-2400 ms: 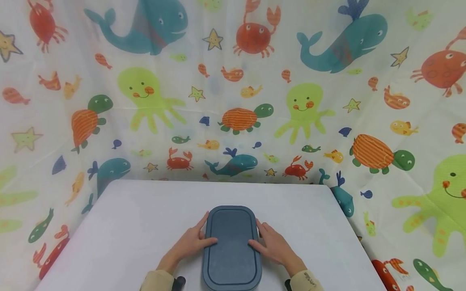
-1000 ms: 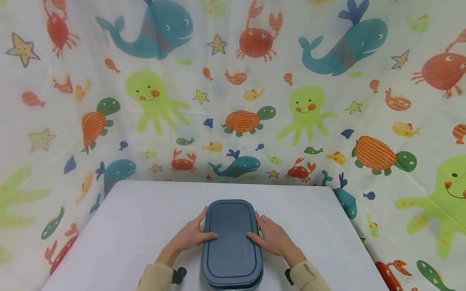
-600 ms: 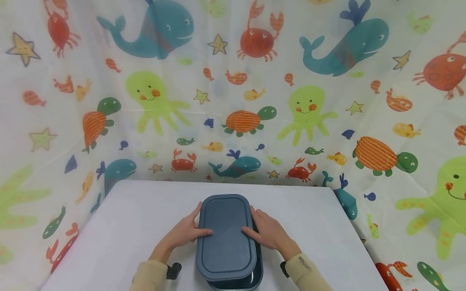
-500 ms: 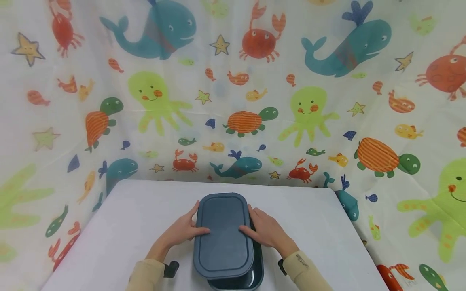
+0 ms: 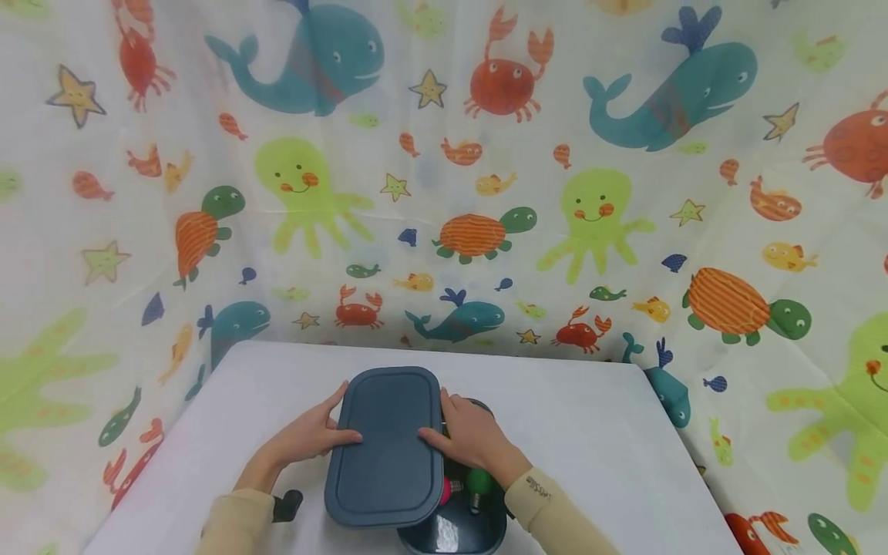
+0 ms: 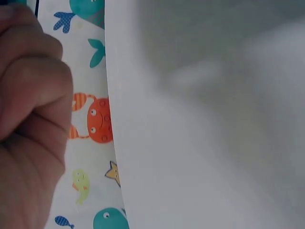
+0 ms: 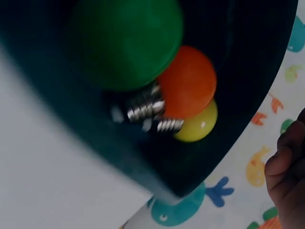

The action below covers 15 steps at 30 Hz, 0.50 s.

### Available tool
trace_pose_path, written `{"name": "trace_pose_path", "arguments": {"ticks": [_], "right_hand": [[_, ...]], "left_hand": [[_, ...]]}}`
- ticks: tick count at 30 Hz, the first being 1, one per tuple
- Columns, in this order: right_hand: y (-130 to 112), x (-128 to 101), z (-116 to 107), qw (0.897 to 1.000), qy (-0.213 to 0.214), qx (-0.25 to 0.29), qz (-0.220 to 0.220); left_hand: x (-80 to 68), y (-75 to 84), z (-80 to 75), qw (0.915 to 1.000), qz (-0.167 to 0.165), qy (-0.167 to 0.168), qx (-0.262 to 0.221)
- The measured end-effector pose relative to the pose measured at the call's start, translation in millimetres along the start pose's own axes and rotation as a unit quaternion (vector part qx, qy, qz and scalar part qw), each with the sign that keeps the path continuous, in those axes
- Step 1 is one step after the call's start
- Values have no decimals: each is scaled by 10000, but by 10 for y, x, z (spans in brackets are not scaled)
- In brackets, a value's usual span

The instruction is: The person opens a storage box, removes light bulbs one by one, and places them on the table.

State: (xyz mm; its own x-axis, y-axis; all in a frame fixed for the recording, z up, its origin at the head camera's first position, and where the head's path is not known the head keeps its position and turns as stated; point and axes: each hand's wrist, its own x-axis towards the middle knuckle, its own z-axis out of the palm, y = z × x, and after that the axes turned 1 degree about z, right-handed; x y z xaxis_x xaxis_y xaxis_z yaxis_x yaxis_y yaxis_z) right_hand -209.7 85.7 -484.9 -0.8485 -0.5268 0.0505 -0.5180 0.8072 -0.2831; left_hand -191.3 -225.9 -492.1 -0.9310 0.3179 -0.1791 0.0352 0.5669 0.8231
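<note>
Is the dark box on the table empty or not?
Not empty: the box holds green, orange and yellow bulbs.

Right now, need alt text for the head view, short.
Two hands, left hand and right hand, hold a dark blue lid by its long sides, offset left above an open blue box with green and pink bulbs, on a white table.
</note>
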Motion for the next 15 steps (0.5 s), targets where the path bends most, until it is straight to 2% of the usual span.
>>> {"name": "trace_pose_path", "arguments": {"ticks": [7,15], "right_hand": [[-269,100,107,9997,34,-225,56],[-559,205,168,9992,-9,-390,46]], "left_hand": [[-132,-133,-253,9993,102,-362,-85],[-251,-363,-451,9973,-83,-684,-245]]}}
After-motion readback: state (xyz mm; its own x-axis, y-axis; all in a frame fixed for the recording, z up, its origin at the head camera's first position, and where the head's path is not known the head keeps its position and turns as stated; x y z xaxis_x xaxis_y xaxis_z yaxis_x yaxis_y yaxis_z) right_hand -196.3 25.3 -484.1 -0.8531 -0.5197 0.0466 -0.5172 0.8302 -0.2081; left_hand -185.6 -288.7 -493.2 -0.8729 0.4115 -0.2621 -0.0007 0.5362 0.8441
